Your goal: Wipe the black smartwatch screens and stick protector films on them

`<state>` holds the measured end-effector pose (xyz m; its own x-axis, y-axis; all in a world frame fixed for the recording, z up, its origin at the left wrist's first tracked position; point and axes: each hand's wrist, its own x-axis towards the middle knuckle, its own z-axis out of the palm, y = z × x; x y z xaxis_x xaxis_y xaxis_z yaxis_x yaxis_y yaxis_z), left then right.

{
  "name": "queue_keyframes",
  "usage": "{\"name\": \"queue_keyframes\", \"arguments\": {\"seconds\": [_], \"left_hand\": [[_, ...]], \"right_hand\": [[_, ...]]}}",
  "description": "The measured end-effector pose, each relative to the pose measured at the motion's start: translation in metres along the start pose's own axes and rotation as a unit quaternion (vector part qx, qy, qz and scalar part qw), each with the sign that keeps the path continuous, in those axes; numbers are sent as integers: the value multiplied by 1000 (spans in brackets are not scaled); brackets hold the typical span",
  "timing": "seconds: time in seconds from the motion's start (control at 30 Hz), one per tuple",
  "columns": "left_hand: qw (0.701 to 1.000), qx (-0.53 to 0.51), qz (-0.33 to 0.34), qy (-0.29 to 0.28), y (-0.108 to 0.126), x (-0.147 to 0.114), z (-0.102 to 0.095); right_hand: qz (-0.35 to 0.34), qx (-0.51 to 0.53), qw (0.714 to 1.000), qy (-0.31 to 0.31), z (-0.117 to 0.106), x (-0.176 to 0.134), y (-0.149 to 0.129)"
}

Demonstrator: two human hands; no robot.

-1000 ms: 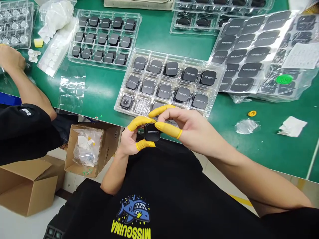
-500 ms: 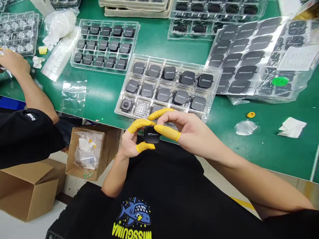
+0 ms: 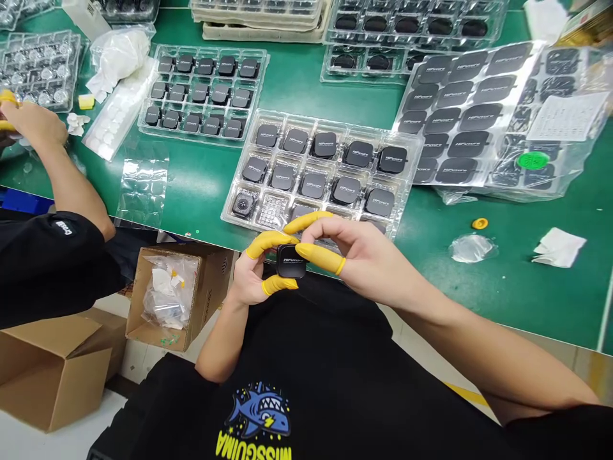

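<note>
A black square smartwatch body (image 3: pixel 291 263), its face printed "HiFuture", is held up over the table's front edge. My left hand (image 3: pixel 249 271) grips it by top and bottom between yellow-cotted fingers and thumb. My right hand (image 3: pixel 352 255), also in yellow finger cots, closes its thumb and fingertips on the upper right corner; what they pinch there is partly hidden. Just beyond lies a clear tray (image 3: pixel 330 171) of similar watch bodies. One watch (image 3: pixel 244 203) in it lies sensor side up, and the pocket beside it holds no watch. My right hand hides part of the front row.
Another filled tray (image 3: pixel 204 92) lies at back left. Sheets of black printed films (image 3: pixel 450 121) in plastic are on the right, near a yellow finger cot (image 3: pixel 479 223) and white paper (image 3: pixel 559 248). A co-worker's arm (image 3: pixel 71 172) reaches in at left, above cardboard boxes (image 3: pixel 201 300).
Both hands keep nearly the same hold on the smartwatch body. The view has shifted slightly, and the co-worker's hand at left has moved a little.
</note>
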<state>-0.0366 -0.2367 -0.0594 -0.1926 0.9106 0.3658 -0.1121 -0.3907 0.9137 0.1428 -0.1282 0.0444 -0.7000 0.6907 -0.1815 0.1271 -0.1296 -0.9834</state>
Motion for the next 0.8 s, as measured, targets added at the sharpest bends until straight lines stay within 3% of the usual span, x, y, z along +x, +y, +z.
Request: {"name": "queue_keyframes", "arguments": {"seconds": [0.8], "left_hand": [[1000, 9, -13, 5, 0, -3, -3]], "right_hand": [[-54, -98, 994, 18, 0, -3, 7]]}}
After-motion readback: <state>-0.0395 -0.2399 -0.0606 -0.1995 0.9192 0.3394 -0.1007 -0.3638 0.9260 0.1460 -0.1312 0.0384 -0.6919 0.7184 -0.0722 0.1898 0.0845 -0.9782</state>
